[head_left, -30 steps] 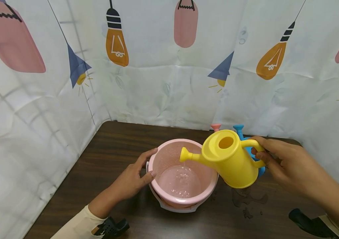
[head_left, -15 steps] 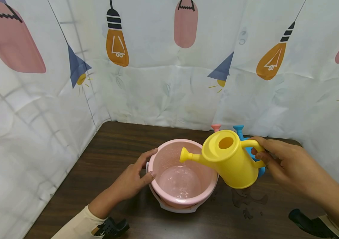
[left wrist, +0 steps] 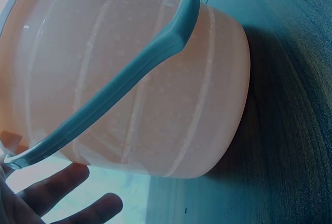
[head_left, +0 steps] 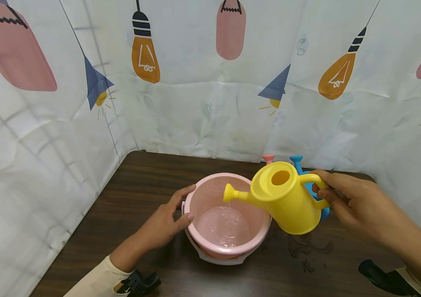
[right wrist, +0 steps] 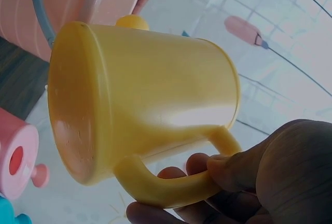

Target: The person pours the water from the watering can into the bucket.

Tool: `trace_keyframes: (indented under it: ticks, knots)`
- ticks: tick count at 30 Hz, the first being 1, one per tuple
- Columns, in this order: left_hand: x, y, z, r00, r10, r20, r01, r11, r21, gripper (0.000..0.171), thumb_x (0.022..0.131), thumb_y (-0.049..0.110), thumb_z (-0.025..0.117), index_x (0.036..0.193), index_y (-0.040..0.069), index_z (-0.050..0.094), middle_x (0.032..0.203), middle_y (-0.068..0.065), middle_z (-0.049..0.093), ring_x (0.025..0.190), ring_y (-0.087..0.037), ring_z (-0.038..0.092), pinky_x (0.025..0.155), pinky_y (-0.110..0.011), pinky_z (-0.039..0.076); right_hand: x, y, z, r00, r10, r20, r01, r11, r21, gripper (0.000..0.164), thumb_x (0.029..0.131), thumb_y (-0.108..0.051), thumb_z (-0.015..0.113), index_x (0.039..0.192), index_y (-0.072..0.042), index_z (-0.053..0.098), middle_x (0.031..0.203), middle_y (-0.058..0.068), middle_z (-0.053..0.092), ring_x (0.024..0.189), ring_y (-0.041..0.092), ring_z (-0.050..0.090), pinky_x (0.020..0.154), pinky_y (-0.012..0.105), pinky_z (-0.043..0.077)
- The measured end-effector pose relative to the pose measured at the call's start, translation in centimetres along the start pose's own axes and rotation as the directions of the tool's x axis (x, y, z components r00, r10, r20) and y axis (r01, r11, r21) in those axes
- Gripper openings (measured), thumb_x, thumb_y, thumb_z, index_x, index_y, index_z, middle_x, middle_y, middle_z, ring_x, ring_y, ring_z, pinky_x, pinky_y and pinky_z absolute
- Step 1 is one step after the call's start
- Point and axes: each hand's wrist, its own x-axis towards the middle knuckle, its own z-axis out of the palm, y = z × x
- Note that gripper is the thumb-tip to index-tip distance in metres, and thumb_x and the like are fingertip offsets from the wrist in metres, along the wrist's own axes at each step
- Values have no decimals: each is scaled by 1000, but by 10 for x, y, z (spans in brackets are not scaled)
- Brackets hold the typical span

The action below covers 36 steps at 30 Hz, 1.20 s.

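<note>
A white cloth [head_left: 203,111] printed with bulbs and lamps hangs behind a dark wood-grain surface [head_left: 128,206]. On the surface, well in from the left edge and nearer the viewer than the far edge, stands a pink bucket [head_left: 193,239]. A yellow watering can [head_left: 288,206] is held in the air, tilted, its body to the right of the bucket and its spout over the opening. The right hand [head_left: 355,202] grips the can's handle, fingers and thumb curled round it. The left hand [head_left: 164,225] lies on the bucket's left rim, fingers spread and unclenched, thumb tip at the rim. Partly hidden behind the yellow can, a blue watering can [head_left: 310,189] stands near the far edge, toward the far right corner. Left of it, a pink watering can [right wrist: 28,136] shows only its spout in the head view. The bucket's pale handle [head_left: 222,261] hangs down its near side. A wet patch [head_left: 308,246] lies on the surface right of the bucket. Rippled water [head_left: 227,231] covers the bucket's bottom.
</note>
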Motion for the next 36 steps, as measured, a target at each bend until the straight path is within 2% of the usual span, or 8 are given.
trace_keyframes:
  ticks: [8, 20, 36]
  knots:
    - [-1, 0, 0, 1000, 0, -1, 0, 1000, -5, 68, 98, 40, 59, 159, 36, 29, 124, -1, 66, 111, -21, 64, 87, -54, 50, 0, -1, 0, 1000, 19, 9, -19, 1000, -2, 59, 77, 20, 75, 129, -6, 67, 94, -7, 70, 75, 6, 65, 59, 13, 46]
    - [-1, 0, 0, 1000, -10, 1, 10, 1000, -2, 67, 98, 42, 58, 158, 37, 29, 122, -1, 67, 108, -22, 65, 86, -53, 50, 0, 0, 1, 1000, -13, -11, 14, 999, 31, 56, 78, 19, 73, 126, -8, 67, 94, -11, 67, 74, 5, 62, 60, 13, 45]
    - [-1, 1, 0, 1000, -30, 3, 30, 1000, 2, 68, 97, 44, 57, 158, 37, 29, 127, -6, 66, 114, -26, 63, 87, -49, 50, 0, -1, 0, 1000, 7, 4, -7, 1000, -16, 60, 75, 20, 75, 127, -9, 67, 92, -10, 68, 73, 4, 62, 60, 13, 46]
